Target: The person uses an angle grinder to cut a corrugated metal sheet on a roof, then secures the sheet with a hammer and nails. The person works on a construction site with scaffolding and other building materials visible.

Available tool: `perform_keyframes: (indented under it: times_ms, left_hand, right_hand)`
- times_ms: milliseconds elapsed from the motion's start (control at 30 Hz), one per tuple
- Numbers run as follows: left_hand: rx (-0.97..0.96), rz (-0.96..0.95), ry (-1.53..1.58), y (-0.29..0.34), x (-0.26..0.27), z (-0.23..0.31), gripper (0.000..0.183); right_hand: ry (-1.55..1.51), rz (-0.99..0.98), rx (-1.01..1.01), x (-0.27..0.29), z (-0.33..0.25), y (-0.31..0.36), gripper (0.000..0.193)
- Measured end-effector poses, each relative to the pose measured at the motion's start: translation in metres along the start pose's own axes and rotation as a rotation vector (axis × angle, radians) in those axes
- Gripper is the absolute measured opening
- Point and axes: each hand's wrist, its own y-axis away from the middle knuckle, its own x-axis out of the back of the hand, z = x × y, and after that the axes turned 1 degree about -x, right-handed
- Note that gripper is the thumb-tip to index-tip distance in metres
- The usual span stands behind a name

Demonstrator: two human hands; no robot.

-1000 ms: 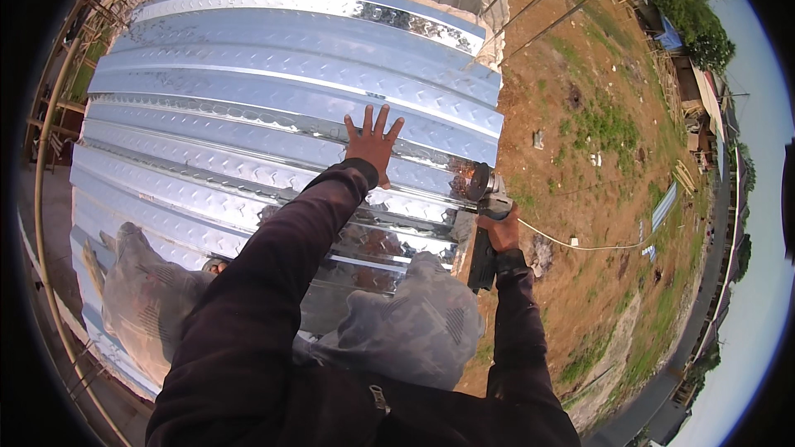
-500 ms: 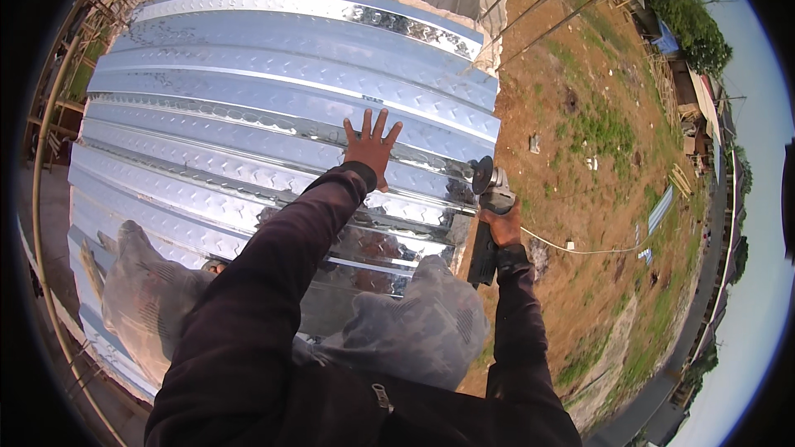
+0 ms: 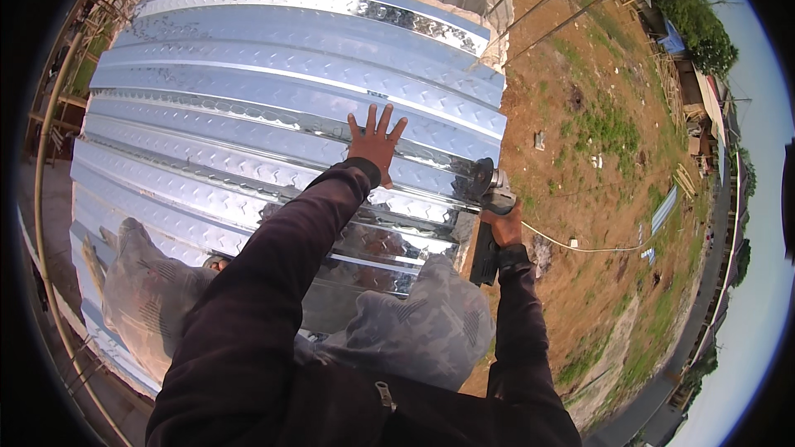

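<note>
A tan bamboo pole (image 3: 39, 190) is running left of the ribbed, silvery-blue metal sheeting (image 3: 232, 66). The bare left hand (image 3: 374, 149) is resting flat on the sheeting, fingers spread. At its right edge, the bare right hand (image 3: 503, 225) is gripping a grey-and-black angle grinder (image 3: 498, 197); a thin white cable (image 3: 596, 249) is trailing rightward.

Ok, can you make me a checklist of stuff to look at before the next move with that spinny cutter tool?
1. Left grip flat on the ribbed metal, fingers spread: ok.
2. Right grip closed around the grinder: ok.
3. Left fingers apart from the disc: ok, there is a gap.
4. Gloves on both hands: not ok, both are bare.
5. White cord away from the disc: ok, it shows right of the right grip.
6. Disc stopped: cannot tell.
</note>
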Motion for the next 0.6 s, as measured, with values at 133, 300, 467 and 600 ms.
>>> perform_keyframes:
  times_ms: [133,300,467,600]
  left_hand:
    - [0.008,-0.019,-0.017,0.001,0.000,-0.001,0.145]
    - [0.005,-0.010,-0.015,0.000,0.003,0.002,0.146]
    - [0.000,-0.004,-0.002,0.000,0.000,-0.001,0.146]
    - [0.000,-0.001,-0.001,0.001,0.000,-0.001,0.147]
  right_hand:
    - [0.025,-0.001,-0.012,-0.002,0.002,0.000,0.077]
    - [0.028,-0.002,0.013,0.005,0.016,-0.005,0.079]
    - [-0.002,0.000,-0.005,-0.001,0.006,0.000,0.080]
    - [0.015,-0.003,-0.040,-0.001,0.002,0.000,0.079]
